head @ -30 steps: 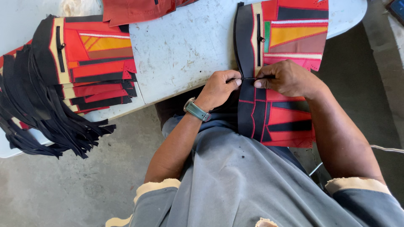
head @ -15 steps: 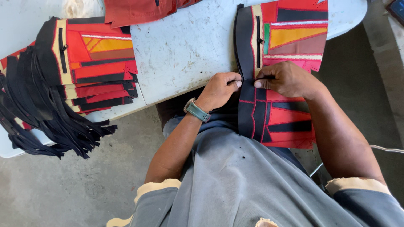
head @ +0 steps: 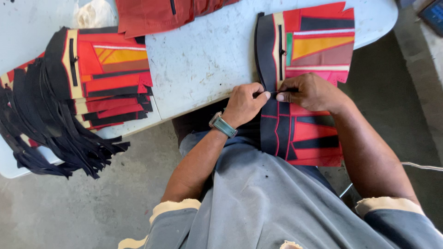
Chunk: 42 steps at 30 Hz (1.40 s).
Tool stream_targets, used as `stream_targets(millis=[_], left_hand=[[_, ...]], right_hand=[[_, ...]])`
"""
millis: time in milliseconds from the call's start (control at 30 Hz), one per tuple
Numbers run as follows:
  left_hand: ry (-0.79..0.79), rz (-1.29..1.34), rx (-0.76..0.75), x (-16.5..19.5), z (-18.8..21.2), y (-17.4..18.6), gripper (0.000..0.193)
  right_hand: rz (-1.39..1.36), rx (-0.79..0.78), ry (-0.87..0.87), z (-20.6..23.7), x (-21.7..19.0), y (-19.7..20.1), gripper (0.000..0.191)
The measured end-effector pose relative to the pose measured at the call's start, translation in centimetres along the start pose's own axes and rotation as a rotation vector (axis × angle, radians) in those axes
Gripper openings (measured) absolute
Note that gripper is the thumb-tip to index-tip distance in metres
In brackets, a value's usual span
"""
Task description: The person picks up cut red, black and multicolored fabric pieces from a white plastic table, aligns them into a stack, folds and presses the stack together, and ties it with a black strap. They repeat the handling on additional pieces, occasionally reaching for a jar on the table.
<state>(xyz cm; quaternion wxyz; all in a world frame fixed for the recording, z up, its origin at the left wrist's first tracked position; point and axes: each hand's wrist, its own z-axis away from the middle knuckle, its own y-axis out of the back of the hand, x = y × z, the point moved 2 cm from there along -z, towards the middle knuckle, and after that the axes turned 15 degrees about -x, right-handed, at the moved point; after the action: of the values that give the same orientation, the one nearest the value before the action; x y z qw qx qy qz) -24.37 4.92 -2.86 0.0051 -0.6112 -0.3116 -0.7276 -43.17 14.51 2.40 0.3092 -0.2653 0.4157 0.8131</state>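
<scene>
A patchwork cloth piece (head: 304, 83) in red, black, orange and pink is laid at the near edge of the white table (head: 203, 60), and its lower part hangs down over the person's lap. A black zipper (head: 280, 50) is seen running down a cream strip in it. The cloth is pinched by the left hand (head: 244, 103), fingers pressed together, right at the dark band beside the zipper's lower end. A thin dark bit at the same spot is pinched by the right hand (head: 311, 92); what it is cannot be told. This piece looks to be in the middle of being worked on. A stack of like pieces (head: 108, 78) with long black strips (head: 50, 133) is piled at the left of the table, well apart; whether those are done or waiting cannot be told. More red cloth (head: 157, 14) is lying at the far edge. No boxes, bins or bags are seen, so nothing is held in any container.
</scene>
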Motion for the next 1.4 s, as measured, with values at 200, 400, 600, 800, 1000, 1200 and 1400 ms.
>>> stream_targets(millis=[200,400,600,800,1000,1200,1400], left_hand=[[0.058,0.145,0.076,0.5,-0.2,-1.0,0.026],[0.099,0.185,0.107,0.7,-0.9,-0.9,0.025],[0.084,0.206,0.094,0.8,-2.1,-0.3,0.025],[0.134,0.137,0.045,0.2,-5.4,1.8,0.025],[0.137,0.138,0.025,-0.5,-8.7,2.9,0.024],[0.115,0.192,-0.030,-1.5,-9.6,3.2,0.025],[0.138,0.298,-0.028,-1.9,-9.8,3.0,0.025]], right_hand=[[-0.082,-0.031,0.032,-0.3,0.9,0.5,0.029],[-0.141,-0.047,0.107,-0.8,1.9,1.0,0.029],[-0.190,0.001,0.135,-1.3,2.8,1.4,0.028],[-0.217,0.065,0.158,-2.7,3.0,3.1,0.027],[-0.283,0.250,0.147,-3.1,3.2,5.1,0.034],[-0.176,0.880,0.100,5.1,8.9,2.7,0.076],[-1.215,0.410,0.150,5.8,16.9,-6.8,0.106]])
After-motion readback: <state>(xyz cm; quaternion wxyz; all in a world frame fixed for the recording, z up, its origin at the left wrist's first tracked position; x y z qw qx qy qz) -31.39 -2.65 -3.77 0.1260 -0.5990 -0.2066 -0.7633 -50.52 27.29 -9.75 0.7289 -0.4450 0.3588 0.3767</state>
